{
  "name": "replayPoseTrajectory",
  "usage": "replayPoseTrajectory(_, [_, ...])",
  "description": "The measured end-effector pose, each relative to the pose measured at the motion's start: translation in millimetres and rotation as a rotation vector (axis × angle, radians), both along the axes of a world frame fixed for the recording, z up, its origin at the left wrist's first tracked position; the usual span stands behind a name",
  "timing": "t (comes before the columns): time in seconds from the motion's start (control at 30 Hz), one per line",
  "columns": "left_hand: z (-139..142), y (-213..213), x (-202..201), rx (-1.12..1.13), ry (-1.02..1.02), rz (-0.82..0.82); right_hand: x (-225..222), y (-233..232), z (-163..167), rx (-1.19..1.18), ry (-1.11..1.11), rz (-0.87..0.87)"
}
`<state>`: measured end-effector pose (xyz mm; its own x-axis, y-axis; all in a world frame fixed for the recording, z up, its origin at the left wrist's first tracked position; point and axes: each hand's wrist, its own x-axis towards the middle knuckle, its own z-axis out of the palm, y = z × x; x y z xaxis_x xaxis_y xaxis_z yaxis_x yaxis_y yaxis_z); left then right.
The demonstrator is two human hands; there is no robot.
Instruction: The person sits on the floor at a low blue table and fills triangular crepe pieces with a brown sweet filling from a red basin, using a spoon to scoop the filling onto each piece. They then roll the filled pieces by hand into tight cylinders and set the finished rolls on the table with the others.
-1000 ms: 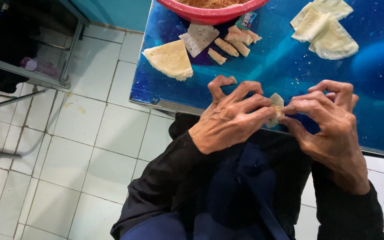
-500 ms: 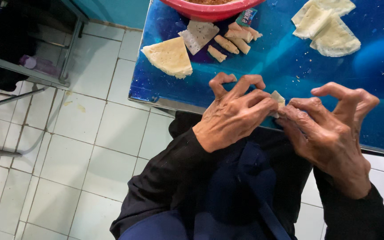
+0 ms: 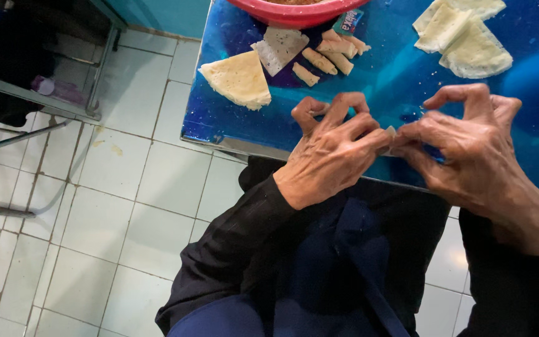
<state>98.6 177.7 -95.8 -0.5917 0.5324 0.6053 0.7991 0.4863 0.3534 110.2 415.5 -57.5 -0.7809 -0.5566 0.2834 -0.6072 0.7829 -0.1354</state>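
Pinching a small pale pastry piece between them, the left hand and right hand are meeting fingertip to fingertip above the near edge of the blue table. Triangular wrapper is lying near the left edge; rolled pieces are resting beside the red bowl at the far edge.

I am viewing the person's own body: long black sleeves are covering both arms to the wrists, the left hand and right hand are bare, and a dark navy garment is covering the lap.
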Motion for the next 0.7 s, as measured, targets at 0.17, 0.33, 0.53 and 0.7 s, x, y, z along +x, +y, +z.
replayPoseTrajectory(0.17, [-1.8,-0.4,-0.9,0.019,-0.010,-0.013,-5.0,-1.9,-5.6,-0.019,0.017,-0.018])
replayPoseTrajectory(0.33, [-0.5,-1.0,1.1,-0.004,0.067,0.056,12.6,-10.0,-4.7,0.121,0.189,-0.033])
replayPoseTrajectory(0.53, [-1.2,0.3,4.1,-0.035,0.064,0.098,31.6,-20.5,5.7,0.245,0.359,-0.057])
replayPoseTrajectory(0.7, [1.6,3.4,6.7,0.019,0.087,0.096,25.1,-22.7,3.5,0.222,0.360,-0.069])
